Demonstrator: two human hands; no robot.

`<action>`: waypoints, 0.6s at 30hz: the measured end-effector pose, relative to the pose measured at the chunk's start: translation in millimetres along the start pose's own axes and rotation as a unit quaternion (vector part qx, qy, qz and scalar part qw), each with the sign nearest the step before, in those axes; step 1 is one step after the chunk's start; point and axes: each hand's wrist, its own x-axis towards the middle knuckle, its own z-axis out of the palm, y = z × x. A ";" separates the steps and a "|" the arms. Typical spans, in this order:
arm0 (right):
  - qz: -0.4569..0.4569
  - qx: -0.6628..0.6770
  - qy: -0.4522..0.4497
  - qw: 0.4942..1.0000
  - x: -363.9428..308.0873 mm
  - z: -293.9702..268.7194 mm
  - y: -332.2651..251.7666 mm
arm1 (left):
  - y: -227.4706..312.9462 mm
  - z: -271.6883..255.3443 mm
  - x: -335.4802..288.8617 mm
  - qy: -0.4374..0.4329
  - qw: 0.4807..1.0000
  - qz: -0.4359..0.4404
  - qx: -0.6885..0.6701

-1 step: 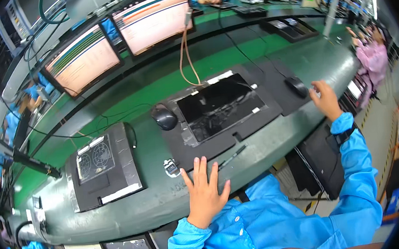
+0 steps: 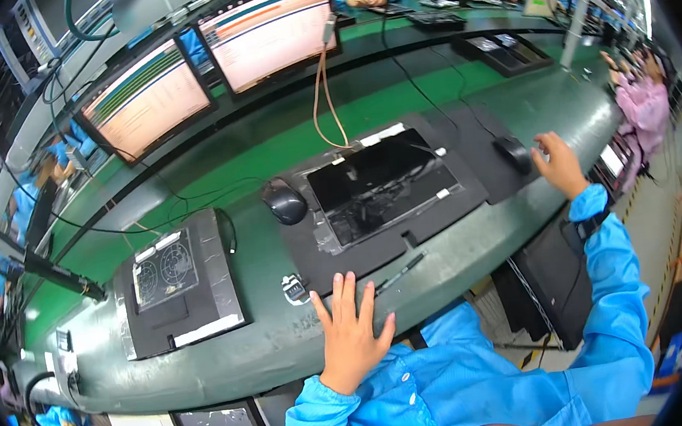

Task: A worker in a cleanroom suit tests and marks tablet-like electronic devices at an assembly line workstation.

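My left hand [image 2: 350, 334] lies flat with spread fingers at the bench's front edge, palm down and holding nothing. A dark pen [image 2: 401, 274] lies just right of its fingertips, and a small black-and-white device [image 2: 293, 289] sits just left of them. Beyond is a dark flat screen panel [image 2: 383, 184] on a black pad [image 2: 310, 259]. A black mouse [image 2: 283, 200] rests at the panel's left. Off to the right, my right hand [image 2: 560, 166] is beside another black mouse [image 2: 513, 154], its fingers loosely bent and apart, with nothing in them.
Two lit monitors [image 2: 268, 39] stand at the back left, with a looped tan cable [image 2: 317, 100] hanging near them. A second black pad [image 2: 221, 286] with a circle-patterned plate is at the left. A black tray [image 2: 504, 53] lies far right. People in blue and pink work nearby.
The whole picture has shifted slightly. Both hands keep about the same places and poses, and nothing was taken up or let go.
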 end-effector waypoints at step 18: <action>0.080 -0.240 -0.126 0.959 308.7 236.5 197.7 | 2.8 5.1 9.4 -0.013 0.998 -0.063 -0.023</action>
